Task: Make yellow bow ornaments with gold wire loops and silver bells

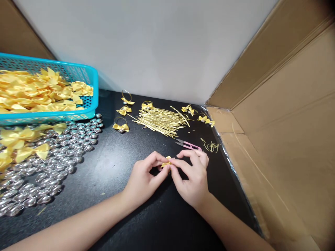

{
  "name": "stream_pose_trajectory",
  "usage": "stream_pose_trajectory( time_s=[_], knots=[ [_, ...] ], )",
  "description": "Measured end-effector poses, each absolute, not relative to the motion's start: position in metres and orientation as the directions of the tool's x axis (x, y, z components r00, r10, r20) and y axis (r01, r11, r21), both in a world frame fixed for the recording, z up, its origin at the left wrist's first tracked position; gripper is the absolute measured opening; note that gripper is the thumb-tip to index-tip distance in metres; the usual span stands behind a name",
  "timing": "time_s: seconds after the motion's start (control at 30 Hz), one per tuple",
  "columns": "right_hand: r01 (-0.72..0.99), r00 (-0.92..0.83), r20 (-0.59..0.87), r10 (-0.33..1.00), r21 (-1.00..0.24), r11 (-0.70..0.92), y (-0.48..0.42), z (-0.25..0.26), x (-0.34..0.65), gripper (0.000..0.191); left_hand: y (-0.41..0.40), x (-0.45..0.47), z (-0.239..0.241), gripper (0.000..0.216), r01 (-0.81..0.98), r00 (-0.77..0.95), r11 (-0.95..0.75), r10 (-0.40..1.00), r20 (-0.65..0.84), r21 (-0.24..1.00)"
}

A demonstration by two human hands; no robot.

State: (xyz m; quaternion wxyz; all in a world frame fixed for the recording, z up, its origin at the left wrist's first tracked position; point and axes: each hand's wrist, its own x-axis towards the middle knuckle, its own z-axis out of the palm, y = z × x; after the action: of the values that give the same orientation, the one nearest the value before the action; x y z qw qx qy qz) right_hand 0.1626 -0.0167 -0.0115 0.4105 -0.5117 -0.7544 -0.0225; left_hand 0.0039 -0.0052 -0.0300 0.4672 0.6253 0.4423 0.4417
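Both of my hands meet over the black table (117, 181) and pinch one small yellow ribbon bow (166, 162) between their fingertips. My left hand (145, 179) grips the bow from the left with thumb and forefinger. My right hand (192, 177) pinches it from the right, its other fingers curled. Just beyond my right hand lie pink thread snips (188, 144). A bundle of thin gold wire ties (162, 120) lies farther back.
A turquoise basket (86, 75) full of yellow bows stands at the back left. Several silver beads (52, 167) and loose bows (18, 141) are spread at the left. Finished bows with gold loops (120, 126) lie near the ties. Cardboard (282, 132) walls the right side.
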Motion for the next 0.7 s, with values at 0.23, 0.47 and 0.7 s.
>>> stream_pose_trajectory(
  time_s=[0.23,0.47,0.7],
  knots=[
    [0.768,-0.156,0.602,0.783,-0.424,0.480,-0.016,-0.010,0.164,0.009,-0.004,0.003,-0.032,0.006,0.134,0.223,-0.145,0.968,0.113,0.980],
    [0.680,-0.211,0.371,0.904,-0.609,0.409,-0.012,-0.009,0.170,0.005,-0.003,0.003,-0.032,0.007,0.134,0.232,-0.138,0.967,0.105,0.981],
    [0.601,-0.294,0.172,0.940,-0.732,0.322,-0.005,-0.005,0.177,0.008,-0.005,0.003,-0.035,0.006,0.148,0.268,-0.209,0.949,0.164,0.967]
  ],
)
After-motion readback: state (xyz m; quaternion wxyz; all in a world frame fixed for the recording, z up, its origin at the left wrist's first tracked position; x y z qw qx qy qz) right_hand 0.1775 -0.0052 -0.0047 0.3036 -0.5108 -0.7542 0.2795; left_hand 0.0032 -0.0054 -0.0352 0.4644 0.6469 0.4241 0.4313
